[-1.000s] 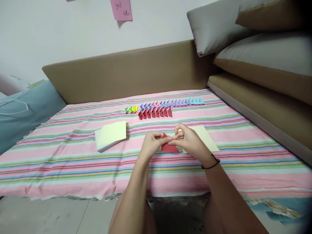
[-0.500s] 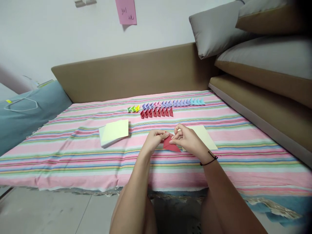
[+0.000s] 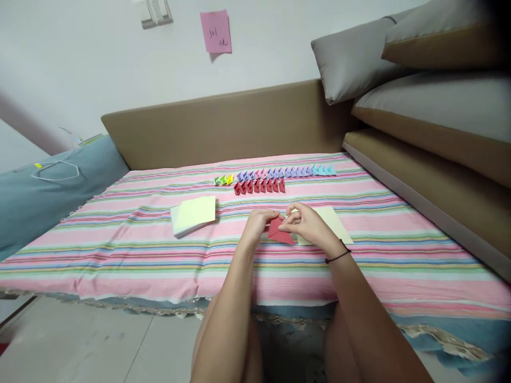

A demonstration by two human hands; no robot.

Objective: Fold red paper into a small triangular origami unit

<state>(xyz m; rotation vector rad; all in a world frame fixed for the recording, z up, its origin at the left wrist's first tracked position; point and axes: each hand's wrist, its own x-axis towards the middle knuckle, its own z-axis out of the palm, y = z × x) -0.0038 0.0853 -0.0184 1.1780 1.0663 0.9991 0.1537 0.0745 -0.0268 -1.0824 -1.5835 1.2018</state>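
A partly folded piece of red paper (image 3: 282, 235) is held between my two hands, low over the striped cloth. My left hand (image 3: 258, 223) grips its left edge, the fingers partly behind the sheet. On the right, my right hand (image 3: 305, 223) pinches the paper's upper right part between thumb and forefinger. Under and beside that hand lies a pale yellow sheet (image 3: 333, 226). Just beyond my hands stands a row of small red folded paper pieces (image 3: 260, 185), with a longer row of purple, pink and blue ones (image 3: 287, 172) behind it.
At the left sits a stack of paper sheets (image 3: 196, 213), pale yellow on top. Green and yellow folded pieces (image 3: 223, 180) stand farther back. Grey and brown cushions (image 3: 431, 101) are piled at the right. A brown backrest (image 3: 223, 125) runs along the wall below a pink note (image 3: 216, 32).
The camera view has shifted slightly. My left thumb, which lay on top of the red paper, is now less visible. Both hands still hold the paper in about the same place.
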